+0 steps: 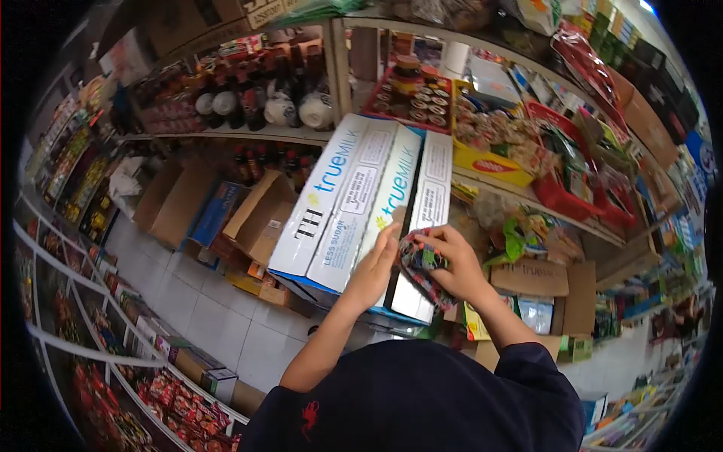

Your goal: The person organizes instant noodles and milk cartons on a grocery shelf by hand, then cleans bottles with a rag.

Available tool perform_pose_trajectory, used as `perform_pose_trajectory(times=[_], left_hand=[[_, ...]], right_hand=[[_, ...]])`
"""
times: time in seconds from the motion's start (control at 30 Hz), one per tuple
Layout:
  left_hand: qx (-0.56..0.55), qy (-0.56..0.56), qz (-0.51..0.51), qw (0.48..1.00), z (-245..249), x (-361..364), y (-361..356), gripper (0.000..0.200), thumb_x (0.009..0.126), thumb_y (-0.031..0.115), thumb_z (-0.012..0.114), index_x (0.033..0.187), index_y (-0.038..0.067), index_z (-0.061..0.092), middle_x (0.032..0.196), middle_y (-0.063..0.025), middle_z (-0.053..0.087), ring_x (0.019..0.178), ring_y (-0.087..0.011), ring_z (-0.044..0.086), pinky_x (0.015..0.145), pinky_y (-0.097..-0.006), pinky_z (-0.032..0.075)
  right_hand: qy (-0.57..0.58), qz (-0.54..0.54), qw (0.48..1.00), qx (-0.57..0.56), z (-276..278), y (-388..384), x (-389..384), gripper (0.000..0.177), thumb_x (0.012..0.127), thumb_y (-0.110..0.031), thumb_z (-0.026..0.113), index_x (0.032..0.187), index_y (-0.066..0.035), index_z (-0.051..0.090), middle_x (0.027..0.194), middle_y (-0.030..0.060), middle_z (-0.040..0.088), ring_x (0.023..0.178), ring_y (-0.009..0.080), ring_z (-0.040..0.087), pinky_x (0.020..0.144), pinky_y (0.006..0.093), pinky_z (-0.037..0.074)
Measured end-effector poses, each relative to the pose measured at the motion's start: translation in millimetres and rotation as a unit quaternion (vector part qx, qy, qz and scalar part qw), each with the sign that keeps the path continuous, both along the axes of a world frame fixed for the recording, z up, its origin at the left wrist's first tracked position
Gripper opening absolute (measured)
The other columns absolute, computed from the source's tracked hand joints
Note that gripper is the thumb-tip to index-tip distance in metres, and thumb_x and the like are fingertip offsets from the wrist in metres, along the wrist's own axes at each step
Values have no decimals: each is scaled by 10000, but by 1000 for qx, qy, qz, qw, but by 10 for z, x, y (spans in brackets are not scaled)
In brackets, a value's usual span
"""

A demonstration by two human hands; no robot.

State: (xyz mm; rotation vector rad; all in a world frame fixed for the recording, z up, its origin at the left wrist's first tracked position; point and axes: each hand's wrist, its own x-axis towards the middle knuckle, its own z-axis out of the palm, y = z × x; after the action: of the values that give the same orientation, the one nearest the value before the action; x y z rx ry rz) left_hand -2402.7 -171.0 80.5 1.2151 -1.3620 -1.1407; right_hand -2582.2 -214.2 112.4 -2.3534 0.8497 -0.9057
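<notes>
Two white TH true MILK cartons lie side by side before me, a left carton (331, 196) printed "less sugar" and a right carton (431, 177), with a dark gap along the right one. A crumpled, dark multicoloured cloth (424, 256) is bunched under my right hand (457, 265), whose fingers curl over it on the right carton. Just left of the cloth is my left hand (374, 265), its fingers stretched out and pointing away from me over the cartons. Nothing shows in its grasp; its palm side is partly hidden.
Behind the cartons, shelves hold dark bottles (252, 105), a red tray of jars (414, 98), a yellow box (493, 162) of packets and a red basket (561, 192). Open cardboard boxes stand at left (263, 215) and right (576, 301). A wire rack (86, 346) lines the lower left.
</notes>
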Motion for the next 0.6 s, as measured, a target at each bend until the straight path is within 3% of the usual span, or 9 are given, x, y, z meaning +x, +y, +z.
perform_pose_trajectory(times=[0.03,0.1,0.13,0.2,0.3,0.33,0.43,0.47,0.6], left_hand=[[18,-25,-13,999,73,13,26,571,908,482,187,1284,62,278,852,-124,547,870,-256,510,816,-343,353],[9,-6,-8,1000,-29,-5,-1,555,911,471,189,1278,65,279,788,-104,536,828,-240,510,800,-323,358],[13,-11,-6,1000,-12,-3,5,555,911,471,189,1278,65,279,788,-104,536,828,-240,510,800,-323,358],[2,-92,-7,996,41,1,15,629,904,510,123,1296,33,244,759,-52,588,820,-125,497,867,-251,305],[11,-67,-12,998,54,0,18,632,903,513,128,1293,31,249,757,-47,586,836,-127,493,872,-252,293],[-13,-64,4,998,25,-10,13,560,904,488,194,1250,61,299,732,-103,531,767,-237,524,747,-319,375],[-8,-81,5,997,62,-14,5,557,902,490,199,1239,61,310,712,-96,527,744,-233,525,726,-311,376],[-3,-36,2,999,-45,-23,-45,551,900,494,204,1228,67,322,692,-88,525,711,-236,524,711,-308,376],[17,-128,30,991,55,-69,-48,517,858,461,331,1205,78,344,732,-158,558,767,-335,558,683,-390,390]], right_hand=[[13,-21,1000,-8,20,-118,38,502,563,-8,550,1060,-80,563,971,115,510,932,289,503,781,350,425],[11,-63,993,-97,-55,-443,92,456,570,-52,576,1023,-100,584,904,115,516,882,297,499,746,359,433],[10,-75,991,-112,-89,-609,121,431,574,-76,588,1004,-96,590,887,120,520,868,301,503,736,365,433],[34,-129,986,-102,-123,-932,180,384,583,-123,610,965,-83,598,864,135,527,848,307,513,722,376,434],[56,-221,965,-133,-240,-1586,213,350,611,-185,626,931,-45,597,882,167,550,827,326,538,710,389,442],[68,-229,964,-118,-204,-1830,215,359,618,-207,627,928,-31,593,886,175,561,826,332,544,710,396,444],[92,-254,956,-117,-197,-2279,274,374,626,-245,629,915,-11,590,887,192,576,823,343,554,712,406,447],[105,-278,945,-136,-179,-2383,280,378,628,-260,631,904,-5,591,882,203,579,819,349,558,714,410,447],[90,-236,958,-137,-192,-2248,232,353,615,-260,630,852,-1,600,858,205,575,826,344,553,712,410,444]])
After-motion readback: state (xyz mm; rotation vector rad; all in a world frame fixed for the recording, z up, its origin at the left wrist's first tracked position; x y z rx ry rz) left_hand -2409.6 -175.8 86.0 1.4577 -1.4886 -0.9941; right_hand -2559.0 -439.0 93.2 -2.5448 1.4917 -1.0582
